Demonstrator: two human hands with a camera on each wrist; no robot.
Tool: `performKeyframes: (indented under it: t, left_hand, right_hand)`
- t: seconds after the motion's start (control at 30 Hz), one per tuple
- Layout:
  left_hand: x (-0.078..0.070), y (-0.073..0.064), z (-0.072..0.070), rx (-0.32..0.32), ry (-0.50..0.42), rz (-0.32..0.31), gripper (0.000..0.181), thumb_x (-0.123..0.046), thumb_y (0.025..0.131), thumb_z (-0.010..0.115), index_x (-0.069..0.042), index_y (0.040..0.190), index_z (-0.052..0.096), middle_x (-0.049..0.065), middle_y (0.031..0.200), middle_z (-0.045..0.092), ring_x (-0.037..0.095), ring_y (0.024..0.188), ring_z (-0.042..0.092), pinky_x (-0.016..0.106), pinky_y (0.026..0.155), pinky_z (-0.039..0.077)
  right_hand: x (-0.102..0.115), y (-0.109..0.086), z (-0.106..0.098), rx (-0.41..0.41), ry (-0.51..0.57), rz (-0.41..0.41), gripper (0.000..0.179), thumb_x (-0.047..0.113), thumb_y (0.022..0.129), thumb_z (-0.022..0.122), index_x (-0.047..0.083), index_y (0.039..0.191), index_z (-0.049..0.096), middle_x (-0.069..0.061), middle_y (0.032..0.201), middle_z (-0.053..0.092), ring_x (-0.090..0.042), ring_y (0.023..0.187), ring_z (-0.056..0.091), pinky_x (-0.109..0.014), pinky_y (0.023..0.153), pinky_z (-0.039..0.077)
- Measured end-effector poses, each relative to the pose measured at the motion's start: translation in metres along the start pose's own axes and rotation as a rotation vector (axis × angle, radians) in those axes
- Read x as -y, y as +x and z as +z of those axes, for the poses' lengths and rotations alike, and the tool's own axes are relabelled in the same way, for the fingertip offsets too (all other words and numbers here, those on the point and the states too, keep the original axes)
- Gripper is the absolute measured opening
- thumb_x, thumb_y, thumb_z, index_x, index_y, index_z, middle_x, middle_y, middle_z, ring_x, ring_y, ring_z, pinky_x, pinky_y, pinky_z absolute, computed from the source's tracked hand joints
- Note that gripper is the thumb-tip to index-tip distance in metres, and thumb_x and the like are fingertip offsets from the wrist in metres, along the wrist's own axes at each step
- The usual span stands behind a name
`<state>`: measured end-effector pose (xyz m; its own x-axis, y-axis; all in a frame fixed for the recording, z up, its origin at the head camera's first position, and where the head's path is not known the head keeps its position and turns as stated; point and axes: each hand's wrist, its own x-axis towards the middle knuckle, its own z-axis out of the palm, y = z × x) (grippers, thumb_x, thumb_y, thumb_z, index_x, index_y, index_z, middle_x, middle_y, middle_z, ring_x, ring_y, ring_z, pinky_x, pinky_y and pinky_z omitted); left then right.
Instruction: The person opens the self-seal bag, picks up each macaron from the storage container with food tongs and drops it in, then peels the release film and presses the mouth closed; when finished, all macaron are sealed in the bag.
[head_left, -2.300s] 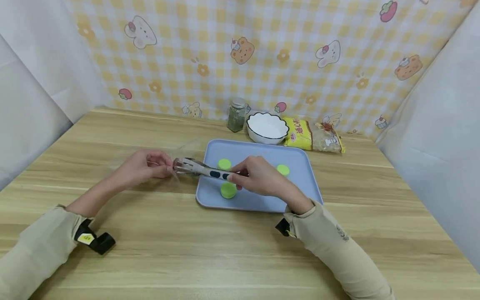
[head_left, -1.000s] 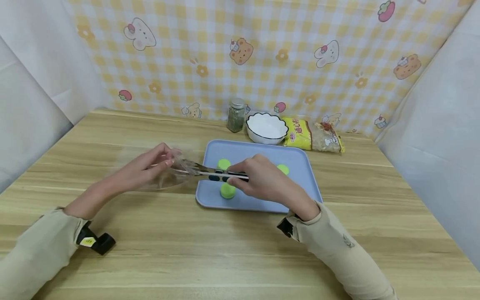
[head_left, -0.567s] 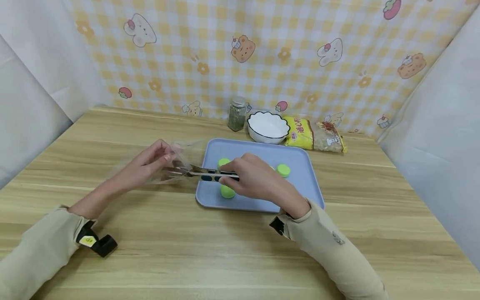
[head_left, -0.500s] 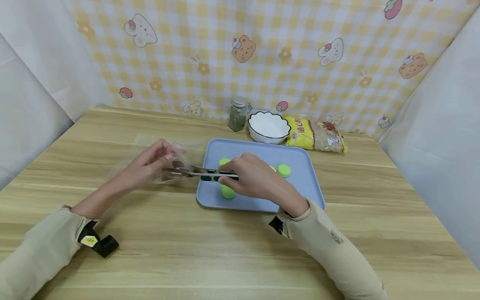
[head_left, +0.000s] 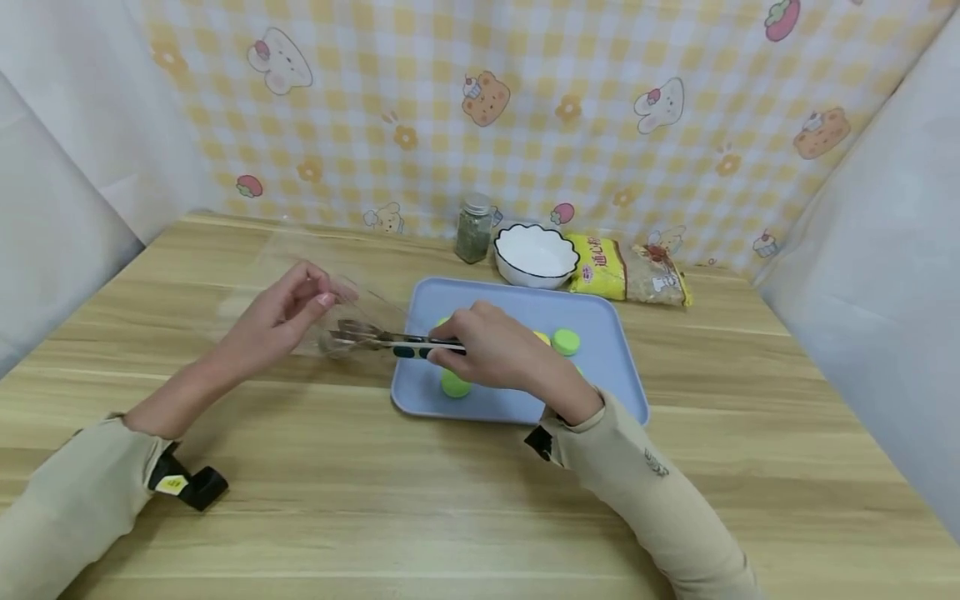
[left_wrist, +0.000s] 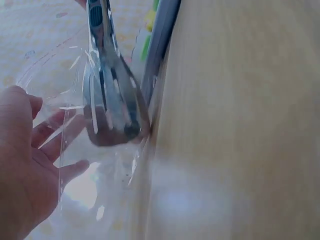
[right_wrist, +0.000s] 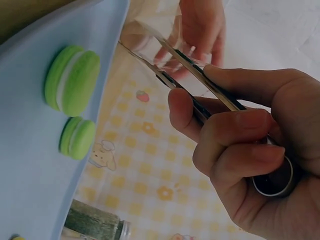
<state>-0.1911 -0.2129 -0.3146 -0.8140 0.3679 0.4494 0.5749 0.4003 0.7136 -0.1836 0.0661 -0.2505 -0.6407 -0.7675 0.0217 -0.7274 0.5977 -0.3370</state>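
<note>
Clear plastic bag (left_wrist: 80, 192): my left hand (head_left: 266, 321) holds its film near the mouth, fingers partly behind the film in the left wrist view. My right hand (head_left: 498, 354) grips slotted metal tongs (head_left: 411, 351) by the handles, fingers wrapped round them. The slotted heads reach into the bag, beside the left fingers. In the right wrist view the tong arms stand apart; whether anything lies between the heads is unclear. Under the right hand lies a blue tray (head_left: 603, 371) bearing green macarons (head_left: 456, 384) and a yellow macaron (head_left: 542, 337), partly hidden.
Behind the tray stand a glass jar of dried herbs (head_left: 474, 230) and a white scalloped bowl (head_left: 536, 254). A yellow food packet (head_left: 622, 271) lies to their right. A checked curtain (head_left: 420, 75) hangs along the table's back edge.
The tongs and right hand have moved left, further into the bag, and the tong arms have spread. Earlier, a brownish thing showed at the tips. The left hand has risen slightly.
</note>
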Motion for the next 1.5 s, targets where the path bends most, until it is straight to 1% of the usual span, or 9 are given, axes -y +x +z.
performKeyframes:
  t: [0.1,0.2,0.4,0.53,0.77,1.0,1.2,1.4,1.5]
  left_hand:
    - [0.002,-0.001,-0.004,0.061,0.198,0.015,0.009,-0.010,0.101,0.038,-0.005,0.093,0.039,0.014,0.104,0.065,0.024,0.087,0.063,0.030,0.061,0.041]
    - [0.005,-0.001,-0.006,0.116,0.302,0.057,0.012,-0.011,0.102,0.035,-0.008,0.090,0.035,0.012,0.104,0.067,0.029,0.090,0.062,0.034,0.064,0.040]
    - [0.010,-0.002,-0.006,0.174,0.220,0.004,0.014,-0.013,0.103,0.033,-0.007,0.092,0.038,0.011,0.102,0.063,0.027,0.094,0.059,0.033,0.071,0.042]
    - [0.013,-0.002,-0.004,0.172,0.151,-0.009,0.014,-0.013,0.102,0.036,-0.008,0.094,0.046,0.007,0.109,0.061,0.022,0.098,0.057,0.036,0.078,0.044]
    - [0.012,-0.002,0.006,0.110,0.099,0.045,0.013,-0.007,0.101,0.037,-0.009,0.092,0.047,0.000,0.090,0.056,0.010,0.076,0.048,0.024,0.063,0.038]
    - [0.008,-0.002,0.011,0.118,-0.037,-0.002,0.018,-0.010,0.102,0.032,-0.004,0.094,0.047,0.007,0.111,0.065,0.015,0.104,0.059,0.020,0.085,0.044]
    - [0.009,-0.003,0.013,0.082,-0.077,-0.019,0.020,-0.012,0.103,0.029,-0.001,0.096,0.044,0.012,0.110,0.064,0.017,0.105,0.059,0.021,0.087,0.042]
    - [0.008,-0.003,0.014,0.015,-0.096,0.036,0.018,-0.009,0.103,0.030,0.000,0.094,0.043,0.013,0.104,0.066,0.015,0.098,0.061,0.019,0.085,0.043]
    - [0.005,-0.003,0.013,-0.042,-0.039,0.074,0.013,-0.006,0.101,0.035,0.000,0.093,0.045,0.011,0.098,0.068,0.012,0.081,0.063,0.018,0.070,0.045]
  right_hand:
    - [-0.002,-0.003,-0.003,-0.001,-0.004,-0.022,0.025,0.018,0.091,0.061,0.004,0.111,0.069,-0.005,0.083,0.069,-0.005,0.041,0.027,-0.019,0.046,0.027]
    - [-0.005,-0.006,-0.005,-0.014,0.001,-0.047,0.025,0.017,0.091,0.061,0.004,0.110,0.069,-0.008,0.097,0.069,-0.004,0.042,0.028,-0.019,0.047,0.028]
    - [-0.009,-0.009,-0.007,-0.043,0.033,-0.100,0.026,0.017,0.092,0.061,0.003,0.112,0.067,-0.009,0.101,0.069,-0.004,0.041,0.027,-0.020,0.050,0.032]
    - [-0.009,-0.008,-0.007,-0.044,0.062,-0.140,0.026,0.017,0.092,0.060,0.004,0.113,0.068,-0.007,0.099,0.069,-0.003,0.040,0.026,-0.020,0.051,0.034]
    - [-0.009,-0.006,-0.004,-0.045,0.064,-0.140,0.025,0.017,0.093,0.059,0.005,0.113,0.068,-0.003,0.091,0.069,-0.004,0.041,0.026,-0.020,0.049,0.032]
    - [-0.004,0.001,0.004,-0.050,0.009,-0.145,0.026,0.019,0.092,0.060,0.004,0.112,0.068,-0.002,0.083,0.070,-0.004,0.041,0.022,-0.019,0.047,0.026]
    - [0.000,0.004,0.010,-0.052,-0.006,-0.119,0.025,0.020,0.091,0.062,0.005,0.111,0.069,-0.001,0.079,0.069,-0.004,0.042,0.029,-0.019,0.047,0.027]
    - [0.000,0.008,0.016,-0.028,-0.008,-0.089,0.026,0.022,0.092,0.061,0.007,0.113,0.068,0.001,0.075,0.066,-0.004,0.044,0.036,-0.019,0.046,0.030]
    - [-0.001,0.008,0.016,-0.019,0.006,-0.082,0.027,0.021,0.092,0.061,0.006,0.113,0.068,0.001,0.074,0.066,-0.004,0.042,0.036,-0.019,0.046,0.031]
